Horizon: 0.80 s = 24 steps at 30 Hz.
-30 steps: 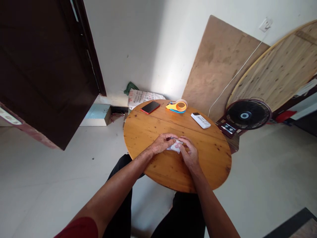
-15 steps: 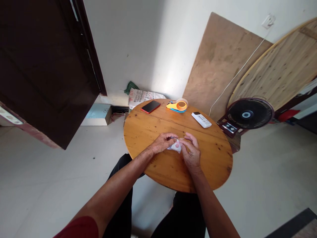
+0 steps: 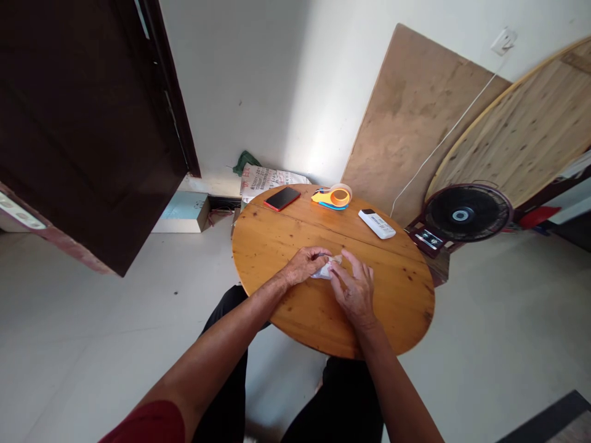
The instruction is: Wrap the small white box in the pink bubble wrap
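A small white plastic packet [image 3: 322, 272] lies low over the middle of the round wooden table [image 3: 295, 320]. My left hand [image 3: 305, 263] pinches its left side between thumb and fingers. On the packet's right side is my right hand [image 3: 355, 286], its fingers spread and the fingertips touching the plastic. Part of the packet is hidden under the fingers.
Along the table's far side are a red-edged phone [image 3: 282, 199], a yellow tape dispenser [image 3: 333, 196] and a white device [image 3: 377, 223]. A black fan [image 3: 460, 213] stands right of the table; a dark door [image 3: 92, 123] is at left.
My right hand's fingers have shifted and spread over the packet's right side, and its printed pink mark is now mostly covered. My left hand has stayed in place.
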Motion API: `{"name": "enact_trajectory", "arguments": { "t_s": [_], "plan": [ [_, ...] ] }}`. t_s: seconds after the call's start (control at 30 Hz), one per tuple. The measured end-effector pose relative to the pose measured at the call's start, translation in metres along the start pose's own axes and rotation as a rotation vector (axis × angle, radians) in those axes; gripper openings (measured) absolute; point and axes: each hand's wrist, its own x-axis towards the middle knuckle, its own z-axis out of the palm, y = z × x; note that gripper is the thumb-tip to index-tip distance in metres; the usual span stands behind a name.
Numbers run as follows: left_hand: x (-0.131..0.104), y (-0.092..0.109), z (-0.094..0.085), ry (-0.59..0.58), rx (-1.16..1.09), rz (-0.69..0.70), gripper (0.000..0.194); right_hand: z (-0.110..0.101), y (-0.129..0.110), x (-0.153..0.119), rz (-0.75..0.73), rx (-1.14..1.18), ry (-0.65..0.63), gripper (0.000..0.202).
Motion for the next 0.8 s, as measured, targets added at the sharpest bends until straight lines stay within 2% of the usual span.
{"name": "enact_trajectory", "arguments": {
  "t_s": [0.1,0.23,0.4,0.6,0.8],
  "plan": [
    [0.000,0.002,0.001,0.017,0.011,0.011,0.037,-0.001,-0.005,0.001,-0.002,-0.081,-0.027,0.022],
    [0.000,0.001,0.002,0.024,0.108,0.110,0.031,-0.002,-0.007,0.001,0.027,-0.077,-0.059,0.024],
    [0.005,-0.007,0.003,0.124,0.215,0.140,0.027,0.001,-0.006,0.001,0.071,-0.062,-0.153,0.032],
    [0.006,-0.013,0.002,0.215,0.267,0.110,0.041,0.009,-0.006,0.003,0.125,-0.075,-0.201,0.035],
    [0.008,-0.016,0.003,0.184,0.229,0.106,0.042,0.008,-0.007,0.000,0.118,-0.081,-0.231,0.038]
  ]
}}
